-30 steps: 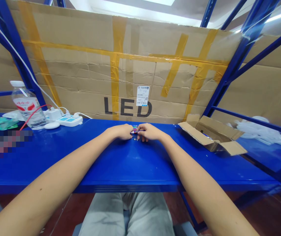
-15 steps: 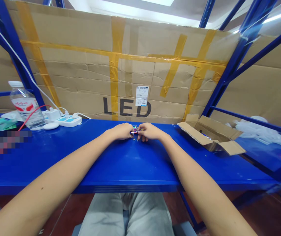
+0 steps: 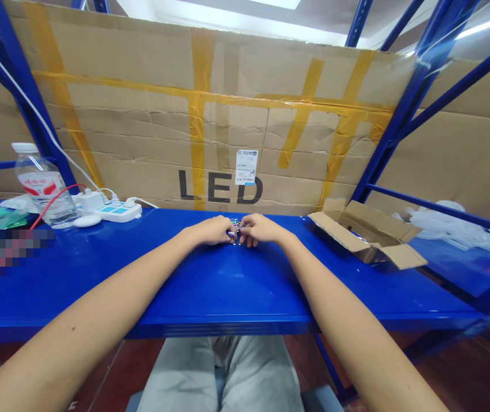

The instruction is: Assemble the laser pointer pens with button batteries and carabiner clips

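Small shiny, colourful metallic pieces (image 3: 235, 221) lie on the blue table between my two hands, near the cardboard at the back. My left hand (image 3: 215, 230) is closed, its thumb and fingertips pinching a small shiny piece too small to name. Close on the other side, my right hand (image 3: 258, 229) has its fingertips curled together at the same group of pieces. What those fingers grip cannot be made out. The fingertips of both hands are almost touching, and they partly hide the pieces.
An open cardboard box (image 3: 367, 233) stands on the right of the blue table (image 3: 227, 292). Left are a water bottle (image 3: 44, 186), a white power strip (image 3: 120, 212), a red cable and a white oval object (image 3: 87, 221). A large cardboard sheet (image 3: 142, 137) stands behind.
Between my hands, the small reddish piece that spanned the fingertips has turned or separated, and a shorter end shows at my left fingertips. The camera view has shifted slightly.
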Action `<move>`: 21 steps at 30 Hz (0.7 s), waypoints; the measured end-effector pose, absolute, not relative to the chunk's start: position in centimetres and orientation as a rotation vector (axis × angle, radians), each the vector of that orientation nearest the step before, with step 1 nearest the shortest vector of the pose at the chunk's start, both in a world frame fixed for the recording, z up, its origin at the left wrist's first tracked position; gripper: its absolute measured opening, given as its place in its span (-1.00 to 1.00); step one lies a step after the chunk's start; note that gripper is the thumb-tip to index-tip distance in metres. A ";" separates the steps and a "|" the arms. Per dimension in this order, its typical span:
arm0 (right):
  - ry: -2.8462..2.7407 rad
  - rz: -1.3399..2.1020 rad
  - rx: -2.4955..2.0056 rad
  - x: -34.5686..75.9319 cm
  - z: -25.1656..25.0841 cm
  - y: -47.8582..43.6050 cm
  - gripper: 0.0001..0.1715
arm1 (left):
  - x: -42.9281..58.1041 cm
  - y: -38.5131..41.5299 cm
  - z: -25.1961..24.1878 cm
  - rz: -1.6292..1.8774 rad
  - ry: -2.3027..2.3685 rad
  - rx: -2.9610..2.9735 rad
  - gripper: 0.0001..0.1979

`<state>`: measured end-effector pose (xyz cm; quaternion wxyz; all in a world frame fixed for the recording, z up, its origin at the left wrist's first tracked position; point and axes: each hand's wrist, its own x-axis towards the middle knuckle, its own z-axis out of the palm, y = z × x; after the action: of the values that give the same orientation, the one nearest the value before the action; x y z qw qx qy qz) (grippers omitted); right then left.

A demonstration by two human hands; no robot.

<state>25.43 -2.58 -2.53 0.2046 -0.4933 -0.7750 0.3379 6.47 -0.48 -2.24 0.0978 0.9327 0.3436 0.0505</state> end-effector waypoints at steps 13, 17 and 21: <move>-2.172 0.934 -1.367 25.1 -2.7 -2.7 -0.89 | 5.9 -1.3 -0.5 -0.158 1.232 2.786 -0.86; -2.189 0.900 -1.361 25.0 -2.8 -2.7 -0.91 | 6.5 -1.7 -0.8 -0.231 1.282 2.809 -0.82; -2.196 0.867 -1.361 24.9 -2.8 -2.7 -0.93 | 7.0 -1.8 -1.4 -0.222 1.352 2.813 -0.80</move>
<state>24.88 -2.66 -2.81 0.2067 -0.4886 -0.7885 0.3113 6.96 -1.76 -1.43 0.0064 0.8990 0.4322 -0.0708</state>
